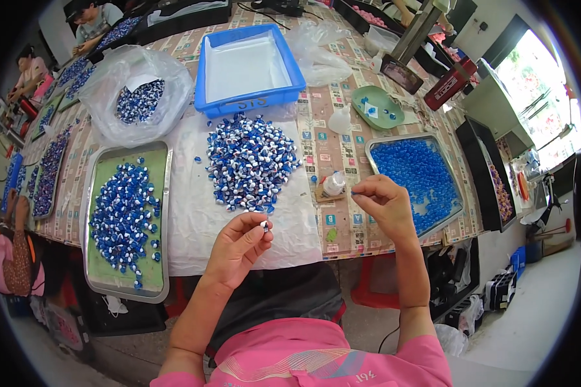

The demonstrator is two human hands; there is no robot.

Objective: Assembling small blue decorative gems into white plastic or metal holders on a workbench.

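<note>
Just past the near edge of the white sheet, my left hand (pixel 242 245) pinches a small blue-and-white bead-like piece (pixel 265 226) between thumb and fingertips. My right hand (pixel 387 203) is held in a pinch beside a small white bottle (pixel 334 184); what its fingertips hold, a bluish speck at most, is too small to make out. Beyond my left hand a heap of blue-and-white pieces (pixel 252 161) lies on the white sheet (pixel 290 238). Right of my right hand, a metal tray (pixel 462 201) contains many clear blue beads (pixel 410 164).
At left, a green-lined metal tray (pixel 164 222) holds more blue-and-white pieces, near a plastic bag (pixel 97 84). Behind the heap stands a blue bin (pixel 203 103). A green dish (pixel 394 119), phone (pixel 401 74) and red flask (pixel 450 84) are at right. Other people work at far left.
</note>
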